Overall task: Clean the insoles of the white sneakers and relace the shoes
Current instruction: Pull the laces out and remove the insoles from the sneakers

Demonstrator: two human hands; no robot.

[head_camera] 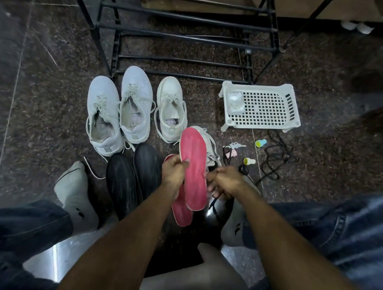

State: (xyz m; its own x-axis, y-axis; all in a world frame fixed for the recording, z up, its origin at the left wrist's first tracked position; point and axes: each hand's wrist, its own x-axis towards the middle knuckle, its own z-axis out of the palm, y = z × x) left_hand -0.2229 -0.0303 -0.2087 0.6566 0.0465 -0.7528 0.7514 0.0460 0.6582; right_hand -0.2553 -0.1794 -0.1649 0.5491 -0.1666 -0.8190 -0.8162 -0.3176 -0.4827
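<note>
Pink insole [194, 168] | left hand [173, 171] fingers clamped on its edge | right hand [225, 182] fingers curled, grip unclear

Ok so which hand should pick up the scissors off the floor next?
The right hand, probably. The scissors lie just beyond it on the floor, while the left hand grips the upper pink insole on the far side. The right hand's fingers curl at that insole's edge, so it would have to let go first.

Matt pink insole [194, 168]; white plastic basket [261, 126]; polished speckled stone floor [51, 84].
</note>
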